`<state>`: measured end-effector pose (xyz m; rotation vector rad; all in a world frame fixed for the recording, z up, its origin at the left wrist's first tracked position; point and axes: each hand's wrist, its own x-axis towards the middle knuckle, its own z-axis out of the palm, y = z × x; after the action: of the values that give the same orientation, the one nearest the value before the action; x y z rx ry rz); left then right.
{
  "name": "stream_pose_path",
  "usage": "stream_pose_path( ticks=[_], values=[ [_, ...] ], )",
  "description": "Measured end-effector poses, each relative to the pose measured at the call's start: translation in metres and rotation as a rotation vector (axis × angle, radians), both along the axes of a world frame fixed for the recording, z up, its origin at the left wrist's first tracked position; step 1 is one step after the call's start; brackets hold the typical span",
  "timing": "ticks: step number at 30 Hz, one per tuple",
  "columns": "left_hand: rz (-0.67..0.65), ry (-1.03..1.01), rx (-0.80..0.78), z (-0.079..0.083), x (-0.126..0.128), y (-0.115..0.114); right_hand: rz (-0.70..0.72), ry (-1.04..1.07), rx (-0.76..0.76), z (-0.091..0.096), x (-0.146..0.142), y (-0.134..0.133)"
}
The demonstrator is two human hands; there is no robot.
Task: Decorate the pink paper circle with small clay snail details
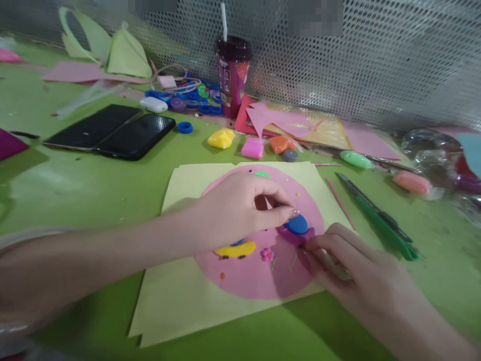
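Note:
A pink paper circle [240, 281] lies on pale yellow paper [169, 301], with clay shapes on it. My left hand [240, 205] reaches across the circle, thumb and fingers pinched at the edge of a blue clay oval [297, 224]. The oval rests on a purple clay shape [295, 237]. At that shape's lower right, my right hand [349, 260] is closed in a pinch; what its fingertips hold is too small to make out. Left of these are a yellow clay skateboard-like strip [240, 249] and a pink clay flower [267, 254]. My left hand hides part of the circle.
A green-handled cutter [383, 220] lies to the right beside a thin pink strip [340, 204]. Packets of yellow clay [221, 138] and pink clay [252, 148] sit behind the paper. Farther back stand a lidded cup [233, 80] and a black phone [137, 135].

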<state>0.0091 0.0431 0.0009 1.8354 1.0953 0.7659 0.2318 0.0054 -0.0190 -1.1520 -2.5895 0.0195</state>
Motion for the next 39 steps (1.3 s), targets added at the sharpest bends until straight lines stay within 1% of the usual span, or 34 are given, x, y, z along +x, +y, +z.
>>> stream_pose_path(
  ticks=[2, 4, 11, 17, 21, 25, 27, 32, 35, 37, 39],
  values=[
    [-0.015, -0.012, 0.006, 0.0, 0.0, 0.0, -0.01, 0.025, -0.051, 0.001, 0.0, 0.0],
    [-0.022, -0.021, 0.017, 0.0, 0.0, 0.0, -0.017, 0.056, -0.069, 0.001, 0.001, 0.001],
    [0.007, 0.033, 0.002, 0.0, 0.0, 0.0, -0.02, 0.116, -0.162, 0.006, 0.001, 0.005],
    [-0.014, 0.023, 0.021, -0.002, 0.0, 0.001, 0.015, 0.072, -0.168, 0.007, 0.002, 0.007],
    [-0.029, 0.004, 0.027, -0.002, 0.0, 0.0, -0.009, 0.092, -0.146, 0.008, 0.0, 0.007],
    [-0.043, -0.034, -0.009, -0.001, 0.001, 0.0, 0.008, 0.083, -0.178, 0.009, 0.0, 0.006],
    [-0.041, -0.039, -0.022, -0.001, 0.001, 0.0, 0.015, 0.081, -0.179, 0.008, 0.001, 0.006],
    [-0.035, -0.02, -0.014, -0.002, 0.001, -0.001, -0.019, 0.097, -0.161, 0.006, 0.0, 0.005],
    [-0.018, -0.01, -0.013, -0.003, 0.0, -0.001, -0.009, 0.1, -0.171, 0.009, -0.001, 0.006],
    [-0.025, -0.028, -0.05, -0.002, 0.0, -0.001, -0.003, 0.123, -0.165, 0.013, -0.001, 0.005],
    [-0.052, -0.088, -0.169, -0.001, 0.001, -0.002, 0.007, 0.176, -0.114, 0.018, -0.003, 0.004]
  ],
)
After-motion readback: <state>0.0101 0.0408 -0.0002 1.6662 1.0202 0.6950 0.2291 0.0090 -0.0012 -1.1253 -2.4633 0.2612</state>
